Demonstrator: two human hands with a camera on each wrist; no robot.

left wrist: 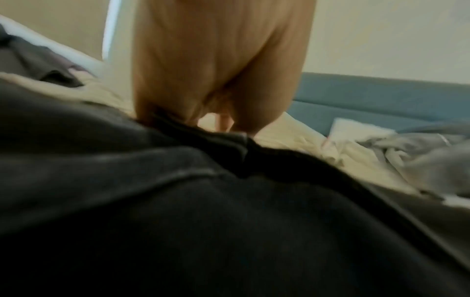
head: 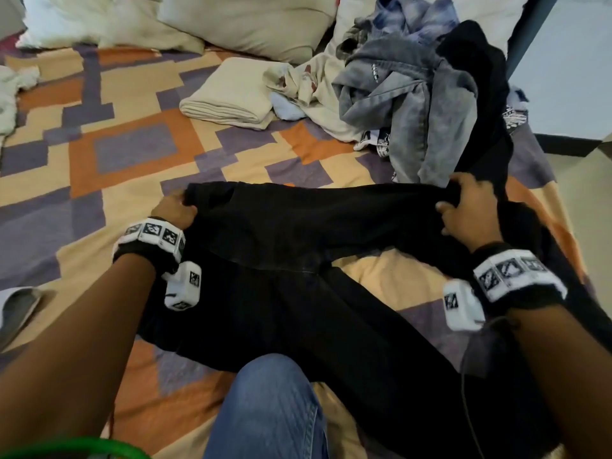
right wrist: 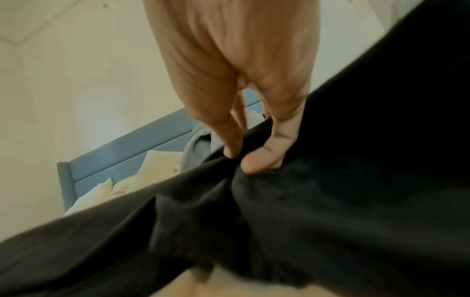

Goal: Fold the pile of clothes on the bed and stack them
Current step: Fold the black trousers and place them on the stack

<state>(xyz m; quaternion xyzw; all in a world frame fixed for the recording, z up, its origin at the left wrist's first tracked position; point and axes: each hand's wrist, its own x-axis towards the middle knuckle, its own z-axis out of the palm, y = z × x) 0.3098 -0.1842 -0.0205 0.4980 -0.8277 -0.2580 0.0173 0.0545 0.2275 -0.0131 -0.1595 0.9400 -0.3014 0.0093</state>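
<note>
- We are holding a pair of black trousers (head: 298,233) by the waistband, stretched between both hands above the patterned bedspread (head: 109,154); the legs trail back toward us, one over our knee (head: 275,409).
- What could go wrong, as we judge it: the right end of the waistband sits just beside the pile of unfolded clothes (head: 407,94), and another black garment (head: 477,77) hangs close to that hand. Pulling the trousers flat could drag that garment or the grey one along, or we could catch both fabrics in one grip.
- The legs lie splayed and crooked, so folding now would likely trap creases or give a lopsided bundle that will not stack neatly on the folded cream cloth (head: 231,94).
- A loose hold on one side would let the waistband sag and twist.
- Left hand (head: 175,210): fingers curled tight around the waistband's left corner.
- Right hand (head: 470,207): thumb (right wrist: 264,158) and fingers pinch a bunched fold of the waistband's right end.
</note>
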